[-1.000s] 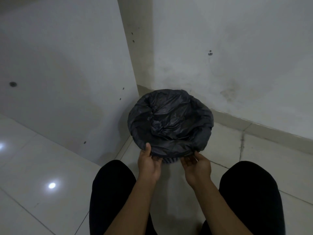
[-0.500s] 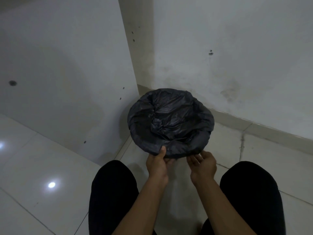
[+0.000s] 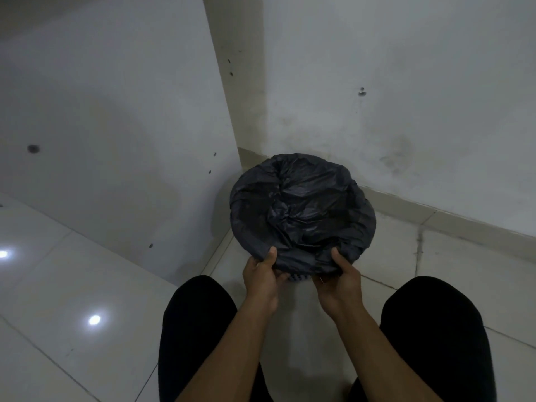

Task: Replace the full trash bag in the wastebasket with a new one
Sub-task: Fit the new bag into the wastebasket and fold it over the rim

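Bag: black trash bag [image 3: 301,204] lines wastebasket [image 3: 298,277] in floor corner; old or new, can't tell.
Hands: your left hand [image 3: 261,274] & right hand [image 3: 338,275] pinch its near-rim overhang.
Left: judged, finish rim.

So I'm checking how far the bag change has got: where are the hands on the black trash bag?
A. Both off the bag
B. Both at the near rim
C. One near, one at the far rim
B: the left hand and right hand both grip the black trash bag at the wastebasket's near rim.
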